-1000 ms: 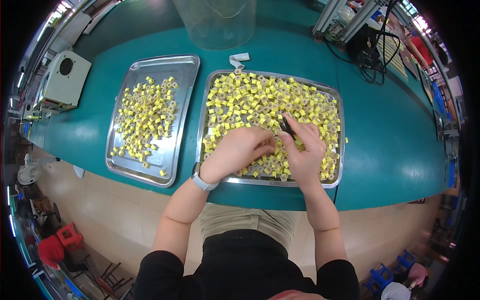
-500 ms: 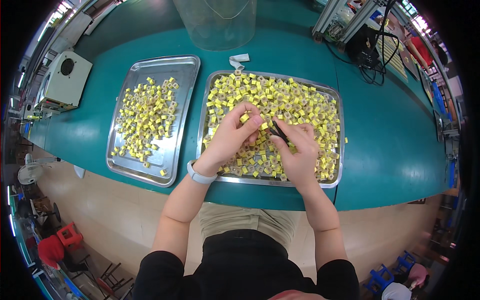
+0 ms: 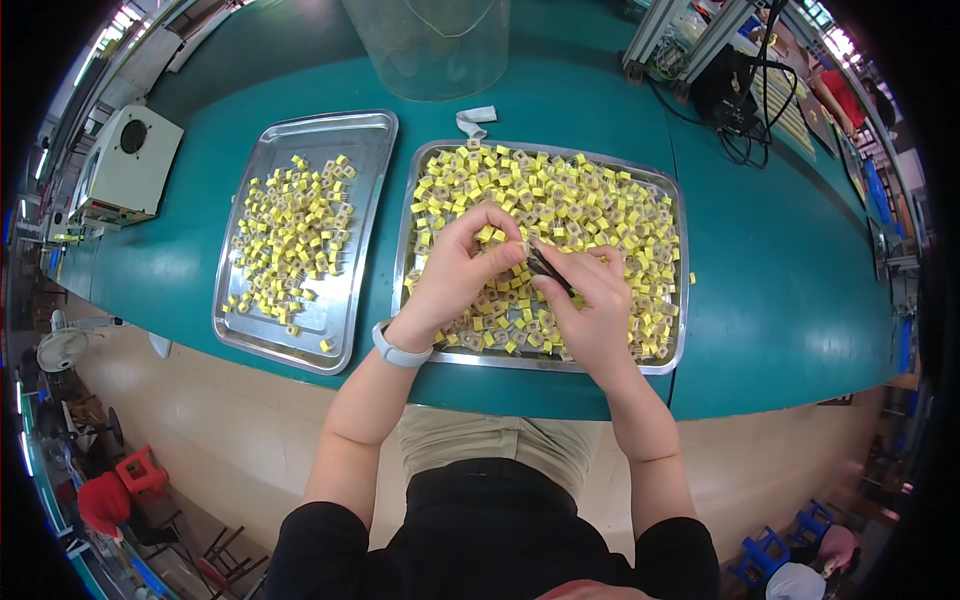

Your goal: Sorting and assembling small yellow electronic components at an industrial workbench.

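Observation:
My left hand (image 3: pixel 468 265), with a pale band on its wrist, pinches a small yellow-wrapped component with its fingertips; most of it is hidden by the fingers. My right hand (image 3: pixel 597 305) is closed on black tweezers (image 3: pixel 550 270), whose tips meet the component at my left fingertips. Both hands are over a metal tray (image 3: pixel 684 300) heaped with yellow-wrapped components (image 3: pixel 560 185) that have thin wire pins. To the left, a second metal tray (image 3: pixel 345 335) holds a looser pile of similar components (image 3: pixel 290 235).
A clear plastic bucket (image 3: pixel 430 50) stands at the back of the green table (image 3: pixel 780 300). A crumpled white strip (image 3: pixel 476 121) lies behind the full tray. At left is a cream-coloured box with a fan (image 3: pixel 130 165). Black cables (image 3: pixel 755 110) hang beside a metal frame at back right.
My right hand has shifted slightly left, bringing the tweezers up to the component at my left fingertips. The left hand has barely moved.

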`<action>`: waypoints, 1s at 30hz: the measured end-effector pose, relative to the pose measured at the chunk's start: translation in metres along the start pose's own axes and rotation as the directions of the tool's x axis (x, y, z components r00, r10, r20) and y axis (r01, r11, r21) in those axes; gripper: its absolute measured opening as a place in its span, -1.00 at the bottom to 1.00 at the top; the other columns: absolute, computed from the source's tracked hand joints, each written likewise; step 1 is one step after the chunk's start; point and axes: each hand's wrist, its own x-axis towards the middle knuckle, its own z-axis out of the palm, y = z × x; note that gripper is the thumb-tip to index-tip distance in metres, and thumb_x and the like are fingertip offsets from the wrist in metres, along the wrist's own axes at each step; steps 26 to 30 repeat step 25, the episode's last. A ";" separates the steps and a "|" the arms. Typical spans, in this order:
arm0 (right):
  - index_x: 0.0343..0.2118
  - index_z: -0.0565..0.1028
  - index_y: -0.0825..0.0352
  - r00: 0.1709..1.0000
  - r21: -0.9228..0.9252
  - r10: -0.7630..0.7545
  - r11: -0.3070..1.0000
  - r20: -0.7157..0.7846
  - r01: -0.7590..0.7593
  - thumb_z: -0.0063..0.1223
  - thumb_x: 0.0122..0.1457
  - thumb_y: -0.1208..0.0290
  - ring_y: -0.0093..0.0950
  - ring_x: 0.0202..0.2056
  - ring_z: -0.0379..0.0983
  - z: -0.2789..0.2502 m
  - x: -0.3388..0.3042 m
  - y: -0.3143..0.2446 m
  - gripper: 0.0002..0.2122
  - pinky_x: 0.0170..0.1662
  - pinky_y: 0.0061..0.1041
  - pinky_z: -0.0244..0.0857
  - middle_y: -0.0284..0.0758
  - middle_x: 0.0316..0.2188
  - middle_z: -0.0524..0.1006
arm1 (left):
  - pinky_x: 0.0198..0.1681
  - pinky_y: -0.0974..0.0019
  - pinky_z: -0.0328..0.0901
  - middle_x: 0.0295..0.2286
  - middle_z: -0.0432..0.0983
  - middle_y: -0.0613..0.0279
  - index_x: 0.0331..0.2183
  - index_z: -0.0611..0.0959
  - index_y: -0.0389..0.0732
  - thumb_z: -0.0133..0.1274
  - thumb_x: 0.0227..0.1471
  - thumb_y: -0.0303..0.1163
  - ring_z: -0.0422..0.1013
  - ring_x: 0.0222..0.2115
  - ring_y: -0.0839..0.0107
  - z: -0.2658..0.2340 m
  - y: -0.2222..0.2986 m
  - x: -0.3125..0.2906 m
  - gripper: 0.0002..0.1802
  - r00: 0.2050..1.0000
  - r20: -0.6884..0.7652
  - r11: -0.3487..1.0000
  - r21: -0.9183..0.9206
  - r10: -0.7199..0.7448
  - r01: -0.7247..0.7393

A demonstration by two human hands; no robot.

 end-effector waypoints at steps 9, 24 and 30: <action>-0.12 0.62 0.29 1.000 0.008 -0.010 1.000 -0.020 0.010 0.30 -0.01 0.52 -0.47 -0.44 0.49 0.002 -0.001 0.001 -0.68 -0.10 -0.40 0.19 -0.35 -0.48 0.61 | -0.26 0.51 0.19 -0.39 0.42 0.43 -0.34 0.56 -0.18 0.27 0.03 -0.35 0.29 -0.34 0.64 -0.002 -0.001 0.001 -0.78 0.996 -0.013 0.991 0.109 0.083 -0.081; -0.13 0.62 0.30 1.000 0.020 -0.026 0.999 0.005 0.026 0.29 -0.01 0.53 -0.43 -0.45 0.48 0.000 0.000 0.001 -0.69 -0.13 -0.39 0.21 -0.32 -0.47 0.61 | -0.46 0.49 0.20 -0.38 0.45 0.36 -0.27 0.51 -0.15 0.05 0.25 -0.16 0.27 -0.51 0.61 -0.005 -0.002 0.000 -0.75 0.980 0.105 0.923 -0.334 -0.166 0.192; -0.13 0.62 0.29 1.000 0.023 -0.022 0.999 0.008 0.022 0.29 -0.01 0.53 -0.43 -0.45 0.49 0.000 0.001 0.000 -0.69 -0.13 -0.38 0.21 -0.32 -0.46 0.61 | -0.45 0.48 0.21 -0.37 0.47 0.35 -0.25 0.52 -0.13 0.04 0.25 -0.11 0.28 -0.51 0.59 -0.009 -0.002 0.000 -0.72 0.975 0.162 0.901 -0.381 -0.153 0.205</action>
